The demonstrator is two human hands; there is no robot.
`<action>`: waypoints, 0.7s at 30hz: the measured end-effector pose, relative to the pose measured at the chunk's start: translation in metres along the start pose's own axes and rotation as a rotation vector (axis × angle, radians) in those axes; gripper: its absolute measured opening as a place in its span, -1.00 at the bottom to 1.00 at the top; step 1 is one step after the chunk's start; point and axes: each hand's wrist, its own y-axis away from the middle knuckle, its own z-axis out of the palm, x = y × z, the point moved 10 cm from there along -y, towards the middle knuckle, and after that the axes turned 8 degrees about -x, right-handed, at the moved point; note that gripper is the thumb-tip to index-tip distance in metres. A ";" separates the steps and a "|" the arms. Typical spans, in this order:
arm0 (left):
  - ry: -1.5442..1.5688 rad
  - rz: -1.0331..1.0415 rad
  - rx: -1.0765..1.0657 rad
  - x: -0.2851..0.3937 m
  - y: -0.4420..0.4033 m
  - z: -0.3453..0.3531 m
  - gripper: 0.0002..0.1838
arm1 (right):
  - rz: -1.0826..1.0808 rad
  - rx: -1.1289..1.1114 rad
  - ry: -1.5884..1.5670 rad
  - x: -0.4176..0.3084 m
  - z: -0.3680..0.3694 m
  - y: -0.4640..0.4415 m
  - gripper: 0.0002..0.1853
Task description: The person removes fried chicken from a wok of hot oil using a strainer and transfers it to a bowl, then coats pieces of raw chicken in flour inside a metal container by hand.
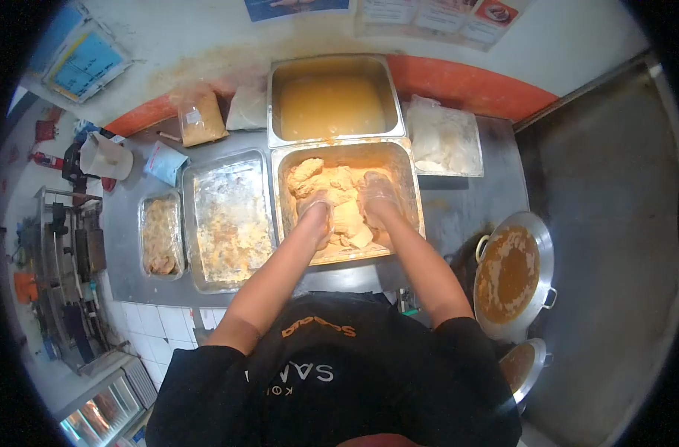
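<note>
Both hands are inside a deep steel pan (420,216) of orange-tan flour mix with lumpy coated pieces, which look like chicken. My left hand (318,211) is at the left of the heap, touching the coated pieces (344,197). Opposite it, my right hand (378,195) presses in from the right side. Flour covers the fingers of both hands, so their grip is hidden. A thin clear covering, perhaps plastic gloves, shows at the wrists. One large coated piece (306,173) lies in the pan's far left corner.
Behind stands a steel pan (274,104) of cloudy yellow liquid. To the left are a flour-smeared tray (263,167), a smaller tray of food (160,235), a jug (107,158) and a bag (201,115). At right sit a plastic-covered tray (445,141) and an oil-filled wok (509,272).
</note>
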 end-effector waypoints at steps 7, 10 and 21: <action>-0.486 -0.062 0.076 0.018 0.049 -0.007 -0.68 | -0.317 0.088 0.094 -0.021 -0.038 0.019 -0.69; -0.350 0.054 0.212 0.029 0.049 -0.022 -0.66 | -0.292 0.063 0.483 -0.044 -0.031 0.011 -0.51; -0.080 0.136 0.226 0.061 0.002 0.006 -0.46 | -0.074 0.094 -0.278 -0.038 0.003 -0.026 -0.64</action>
